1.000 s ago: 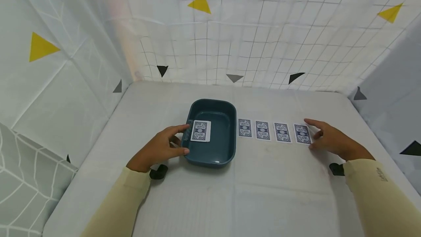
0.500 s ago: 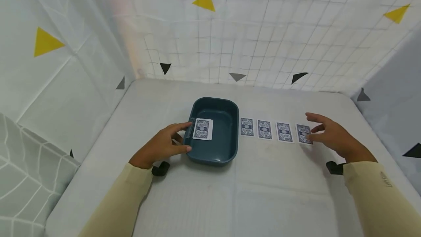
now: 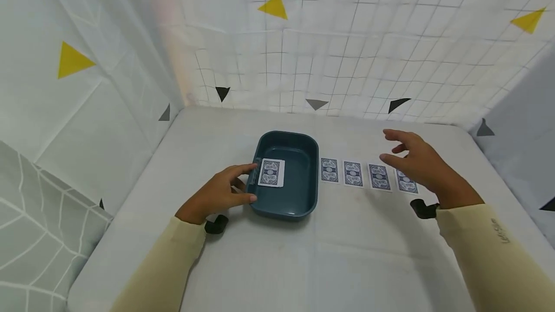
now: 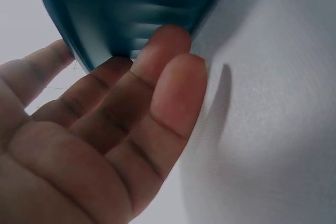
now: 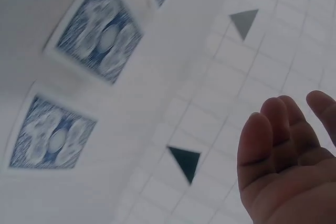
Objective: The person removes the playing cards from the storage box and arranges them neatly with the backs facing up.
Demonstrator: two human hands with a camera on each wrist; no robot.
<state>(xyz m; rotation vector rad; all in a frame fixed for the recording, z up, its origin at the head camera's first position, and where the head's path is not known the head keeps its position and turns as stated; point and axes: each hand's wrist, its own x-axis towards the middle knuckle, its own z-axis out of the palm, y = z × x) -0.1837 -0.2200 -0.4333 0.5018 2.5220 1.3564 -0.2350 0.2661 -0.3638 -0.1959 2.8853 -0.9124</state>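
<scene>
My left hand (image 3: 218, 194) is at the left side of a dark teal plastic tray (image 3: 291, 216); thumb and index fingertip touch its rim, and in the left wrist view relaxed fingers (image 4: 176, 95) lie along its outer wall (image 4: 131, 17). Inside the tray, against its left wall, lies a small stack of playing cards (image 3: 270, 173), blue backs up. My right hand (image 3: 416, 162) hovers over the rightmost playing card (image 3: 407, 183), partly hiding it, with fingers spread and nothing between them. The right wrist view shows the right hand (image 5: 289, 166) beyond two cards.
To the right of the tray, face-down cards stand in a row: one card (image 3: 329, 170) close to the tray wall, then another card (image 3: 353, 174) and a third card (image 3: 379, 177). A white cloth covers the table (image 3: 269, 264). A gridded white curtain (image 3: 338, 52) hangs behind.
My right hand has lifted from the rightmost card and moved up and left above the row. The left hand stays at the tray. The whole head view has shifted slightly.
</scene>
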